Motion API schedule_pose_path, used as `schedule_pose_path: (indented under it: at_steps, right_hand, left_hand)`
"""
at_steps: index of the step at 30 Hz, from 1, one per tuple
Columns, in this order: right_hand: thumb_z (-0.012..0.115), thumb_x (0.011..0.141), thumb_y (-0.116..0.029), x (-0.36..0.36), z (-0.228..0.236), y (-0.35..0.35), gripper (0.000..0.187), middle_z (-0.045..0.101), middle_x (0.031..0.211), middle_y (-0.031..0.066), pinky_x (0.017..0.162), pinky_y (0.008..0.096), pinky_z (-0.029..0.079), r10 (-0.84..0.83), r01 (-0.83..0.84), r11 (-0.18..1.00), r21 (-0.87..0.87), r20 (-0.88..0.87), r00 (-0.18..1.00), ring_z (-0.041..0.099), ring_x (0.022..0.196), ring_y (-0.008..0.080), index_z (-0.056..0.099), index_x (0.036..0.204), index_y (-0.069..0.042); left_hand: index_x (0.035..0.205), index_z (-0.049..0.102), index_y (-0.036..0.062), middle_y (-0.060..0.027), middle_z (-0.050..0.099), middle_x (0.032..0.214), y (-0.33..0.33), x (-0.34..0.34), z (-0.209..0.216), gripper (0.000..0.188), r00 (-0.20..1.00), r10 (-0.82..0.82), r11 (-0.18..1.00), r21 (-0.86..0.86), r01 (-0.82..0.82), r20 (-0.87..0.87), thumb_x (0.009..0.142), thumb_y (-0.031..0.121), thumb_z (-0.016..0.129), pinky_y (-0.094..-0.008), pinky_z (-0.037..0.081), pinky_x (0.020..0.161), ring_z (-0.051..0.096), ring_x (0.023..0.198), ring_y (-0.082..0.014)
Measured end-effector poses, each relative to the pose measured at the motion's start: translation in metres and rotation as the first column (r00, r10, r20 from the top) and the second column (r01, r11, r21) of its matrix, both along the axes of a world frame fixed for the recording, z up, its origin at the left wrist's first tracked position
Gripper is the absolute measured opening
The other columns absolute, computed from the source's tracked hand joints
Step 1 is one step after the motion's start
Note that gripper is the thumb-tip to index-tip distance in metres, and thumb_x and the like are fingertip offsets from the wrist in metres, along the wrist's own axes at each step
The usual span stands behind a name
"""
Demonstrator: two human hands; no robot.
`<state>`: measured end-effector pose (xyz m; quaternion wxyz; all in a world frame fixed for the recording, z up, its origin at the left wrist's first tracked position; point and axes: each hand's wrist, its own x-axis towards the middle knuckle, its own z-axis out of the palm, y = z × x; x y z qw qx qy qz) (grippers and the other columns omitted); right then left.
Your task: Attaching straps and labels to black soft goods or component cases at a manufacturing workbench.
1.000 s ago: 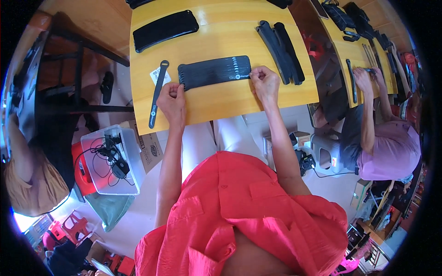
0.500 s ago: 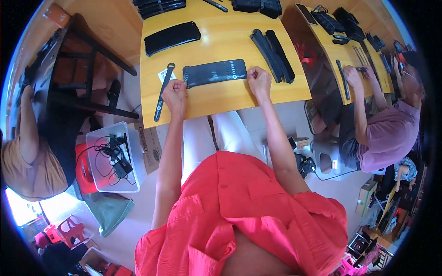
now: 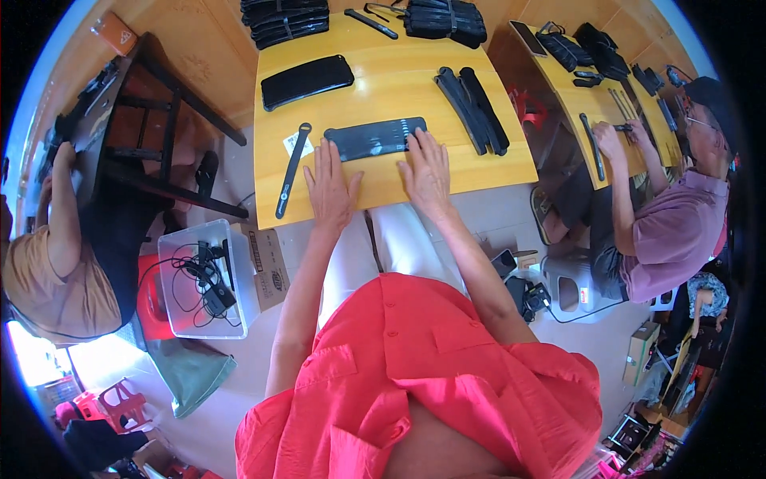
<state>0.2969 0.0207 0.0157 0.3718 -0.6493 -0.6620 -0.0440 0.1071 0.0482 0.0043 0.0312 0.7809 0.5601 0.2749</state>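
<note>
A flat black rectangular pack (image 3: 367, 142), with a row of pale marks near its right end, lies on the yellow table (image 3: 383, 185) in front of me. My left hand (image 3: 331, 188) rests flat at its near left corner, fingers stretched out. At the pack's right end, my right hand (image 3: 428, 177) lies with fingers extended, the tips over its near edge. Neither hand grips anything. Left of my left hand is a single black strap (image 3: 292, 176) with a hole at its top end, partly over a white label (image 3: 290, 147).
Behind lies a smooth black pack (image 3: 307, 82); to the right, folded black straps (image 3: 472, 110). Banded black bundles (image 3: 285, 22) (image 3: 445, 22) stand along the back. A co-worker (image 3: 678, 207) sits at another table on the right. A clear bin (image 3: 203, 307) of cables is on the floor.
Both hands have gone from pinched fingers at the pack's two ends to flat, spread fingers on its near side. They have moved closer together.
</note>
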Motion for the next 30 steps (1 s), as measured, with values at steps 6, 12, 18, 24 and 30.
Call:
schedule_pose_path:
  at_steps: [6, 12, 18, 24, 30]
  right_hand:
    - [0.051, 0.089, -0.034, -0.008, -0.015, 0.001, 0.058, 0.031, 0.142, 0.0176, 0.106, 0.0492, 0.021, -0.031, 0.082, 0.963, -0.257, 0.195, 0.98, 0.03, 0.132, 0.0281, 0.037, 0.133, 0.002]
    - [0.048, 0.089, -0.037, -0.006, -0.018, 0.002, 0.06, 0.029, 0.144, 0.0148, 0.108, 0.0472, 0.016, -0.007, 0.065, 0.958, -0.28, 0.205, 0.979, 0.026, 0.134, 0.0248, 0.036, 0.135, 0.0]
    - [0.049, 0.089, -0.035, -0.002, -0.021, -0.004, 0.061, 0.025, 0.145, 0.0165, 0.108, 0.048, 0.015, -0.012, 0.067, 0.954, -0.294, 0.184, 0.983, 0.024, 0.134, 0.0283, 0.032, 0.136, -0.001]
    - [0.046, 0.091, -0.017, 0.002, -0.016, -0.021, 0.042, 0.035, 0.132, 0.0239, 0.104, 0.0445, 0.026, -0.067, 0.067, 0.998, -0.017, -0.04, 0.997, 0.031, 0.126, 0.0384, 0.04, 0.129, 0.001]
    - [0.046, 0.09, -0.012, 0.005, -0.014, -0.016, 0.034, 0.041, 0.12, 0.0232, 0.099, 0.0438, 0.031, -0.06, 0.071, 0.997, 0.033, -0.257, 0.965, 0.037, 0.119, 0.0382, 0.045, 0.121, 0.001]
  left_hand:
    - [0.139, 0.026, 0.0, -0.0143, 0.022, 0.147, 0.001, -0.004, -0.007, 0.074, 0.988, -0.064, 0.995, -0.089, 0.052, -0.141, 0.085, 0.046, 0.051, -0.0525, 0.014, 0.107, 0.021, 0.136, -0.0272]
    - [0.139, 0.025, 0.0003, -0.0144, 0.021, 0.147, 0.003, -0.009, -0.005, 0.076, 0.985, -0.06, 0.991, -0.125, 0.039, -0.164, 0.086, 0.05, 0.047, -0.0551, 0.014, 0.106, 0.02, 0.136, -0.0267]
    - [0.138, 0.026, 0.0006, -0.0147, 0.025, 0.145, -0.008, -0.015, -0.008, 0.075, 0.975, 0.042, 0.993, -0.096, -0.064, -0.216, 0.087, 0.051, 0.045, -0.0557, 0.015, 0.105, 0.021, 0.135, -0.028]
    - [0.129, 0.039, -0.0012, -0.0199, 0.04, 0.132, -0.031, -0.055, 0.007, 0.056, 0.993, 0.093, 0.992, -0.091, -0.086, 0.072, 0.085, 0.03, 0.056, -0.0469, 0.028, 0.101, 0.035, 0.124, -0.0334]
    - [0.105, 0.052, -0.0014, -0.0217, 0.056, 0.108, -0.006, -0.08, 0.03, 0.036, 0.933, 0.351, 0.904, -0.233, -0.359, -0.078, 0.076, 0.016, 0.064, -0.0426, 0.042, 0.084, 0.052, 0.103, -0.0366]
